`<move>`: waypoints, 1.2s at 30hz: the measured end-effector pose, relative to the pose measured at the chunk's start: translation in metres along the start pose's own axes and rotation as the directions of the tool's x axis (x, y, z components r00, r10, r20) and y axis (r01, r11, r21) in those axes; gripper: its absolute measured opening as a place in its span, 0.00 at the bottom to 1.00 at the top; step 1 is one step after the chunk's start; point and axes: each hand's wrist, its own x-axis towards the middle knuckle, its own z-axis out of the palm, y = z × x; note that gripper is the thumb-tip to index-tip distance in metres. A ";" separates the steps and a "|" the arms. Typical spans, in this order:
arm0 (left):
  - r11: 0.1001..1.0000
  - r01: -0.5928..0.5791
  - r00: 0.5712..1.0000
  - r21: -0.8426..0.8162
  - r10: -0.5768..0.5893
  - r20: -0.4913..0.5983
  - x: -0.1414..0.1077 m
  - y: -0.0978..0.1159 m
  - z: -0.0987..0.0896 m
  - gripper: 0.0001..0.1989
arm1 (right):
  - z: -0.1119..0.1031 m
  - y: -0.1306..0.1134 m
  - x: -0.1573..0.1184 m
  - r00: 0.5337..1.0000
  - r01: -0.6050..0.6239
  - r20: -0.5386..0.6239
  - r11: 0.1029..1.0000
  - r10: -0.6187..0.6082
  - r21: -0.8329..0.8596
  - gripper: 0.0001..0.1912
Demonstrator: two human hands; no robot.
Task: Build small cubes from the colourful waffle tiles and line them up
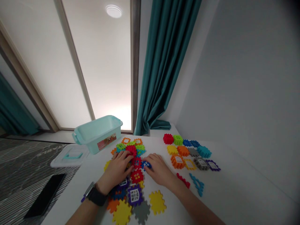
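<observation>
My left hand (117,168), with a dark watch on its wrist, lies over a pile of colourful notched tiles, its fingers at the red tiles (131,150). Its fingers are spread and partly bent; whether they grip a tile is unclear. My right hand (156,168) touches a blue window tile (145,165) at the pile's right side, with thumb and fingertips around its edge. Between the hands lie red window tiles (137,176). Nearer to me are a purple window tile (135,195), a grey tile (142,213) and yellow tiles (157,202).
An aqua bin (100,132) stands at the back left, its lid (69,155) beside it. Sorted stacks, including turquoise tiles (204,152), stand at the right, with a red strip (183,180) and a blue piece (197,184) nearer. A black phone-like slab (45,196) lies left.
</observation>
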 end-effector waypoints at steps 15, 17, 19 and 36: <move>1.000 -0.001 0.999 -0.021 0.001 -0.047 0.000 0.004 -0.001 0.15 | 0.034 -0.006 0.037 0.970 -0.200 -0.103 0.960 0.222 0.195 0.05; 0.998 -0.023 0.993 -0.065 0.016 -0.115 0.000 0.006 -0.001 0.17 | 0.031 -0.005 0.035 0.967 -0.198 -0.106 0.945 0.232 0.261 0.07; 0.992 -0.060 0.985 -0.108 0.041 -0.167 -0.001 0.009 -0.002 0.20 | 0.025 -0.002 0.030 0.965 -0.194 -0.108 0.925 0.240 0.327 0.09; 0.940 -0.218 0.964 -0.261 0.165 -0.210 -0.005 0.029 0.004 0.24 | -0.003 -0.003 -0.027 0.951 -0.135 -0.175 0.852 0.255 0.506 0.10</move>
